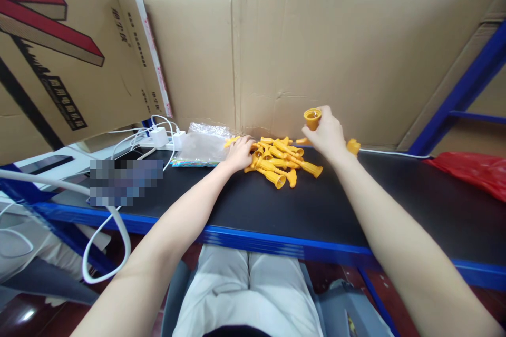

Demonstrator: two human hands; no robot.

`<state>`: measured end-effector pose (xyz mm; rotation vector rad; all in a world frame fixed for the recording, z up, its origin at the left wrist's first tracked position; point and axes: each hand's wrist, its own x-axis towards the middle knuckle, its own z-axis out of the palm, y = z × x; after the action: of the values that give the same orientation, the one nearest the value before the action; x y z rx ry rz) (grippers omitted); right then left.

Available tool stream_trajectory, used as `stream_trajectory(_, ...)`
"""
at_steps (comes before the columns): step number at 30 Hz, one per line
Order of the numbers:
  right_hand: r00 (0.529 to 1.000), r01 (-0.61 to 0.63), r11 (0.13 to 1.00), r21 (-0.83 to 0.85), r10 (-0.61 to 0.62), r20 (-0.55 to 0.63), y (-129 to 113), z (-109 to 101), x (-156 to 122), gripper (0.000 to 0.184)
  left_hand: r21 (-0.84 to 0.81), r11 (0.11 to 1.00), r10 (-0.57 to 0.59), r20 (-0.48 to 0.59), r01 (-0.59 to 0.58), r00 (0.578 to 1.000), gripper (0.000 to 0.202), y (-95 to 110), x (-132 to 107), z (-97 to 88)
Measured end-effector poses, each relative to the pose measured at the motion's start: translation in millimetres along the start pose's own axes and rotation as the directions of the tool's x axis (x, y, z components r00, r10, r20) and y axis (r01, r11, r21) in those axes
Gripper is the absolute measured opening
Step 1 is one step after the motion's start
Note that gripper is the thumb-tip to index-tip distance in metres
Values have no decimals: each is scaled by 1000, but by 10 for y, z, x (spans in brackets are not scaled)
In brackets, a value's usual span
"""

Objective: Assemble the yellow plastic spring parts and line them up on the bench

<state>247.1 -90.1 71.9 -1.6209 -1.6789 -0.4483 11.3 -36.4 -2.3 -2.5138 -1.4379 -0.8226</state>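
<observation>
Pale trousers (pixel 235 300) lie below the black counter (pixel 316 216), over which both forearms (pixel 185 210) reach forward and converge on a pile of yellow pieces (pixel 276 162). Taking up a single piece seems the step in hand: the right hand (pixel 329 134), raised by the pile's far right, pinches a flared yellow piece (pixel 312 120), mouth upward. Left hand (pixel 240 152) curls palm down over the pile's left side, whether gripping anything I cannot tell; the next move seems to call for holding that flared piece steady.
</observation>
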Motion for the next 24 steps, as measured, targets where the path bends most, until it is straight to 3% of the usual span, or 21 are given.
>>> stream_trajectory(3, 987, 162, 982, 93, -162, -11, -52, 57, -25, 33, -63, 991, 114, -107, -122, 988, 48, 102, -20, -113)
stream_trajectory(7, 897, 426, 852, 304, -441, -22, -184, 124, -98, 19, -140, 949, 264, -138, -282, 955, 52, 256, -69, -234)
stream_trajectory(11, 799, 549, 706, 447, -600, -33, -318, 124, -190, 19, -147, 968, 179, -148, -201, 973, 48, 271, -65, -228)
stream_trajectory(16, 769, 578, 731, 363, -636, 57, -318, 128, -209, 21, -64, 995, 68, -204, -82, 977, 31, 185, -19, -219)
stream_trajectory(20, 795, 558, 817, 144, -576, 191, -227, 219, -186, 25, -19, 998, 57, -216, -62, 975, 27, 215, -31, -255)
stream_trajectory(24, 803, 529, 849, 10, -504, 318, -200, 280, -206, 24, -5, 998, 57, -163, -58, 985, 28, 271, -43, -263)
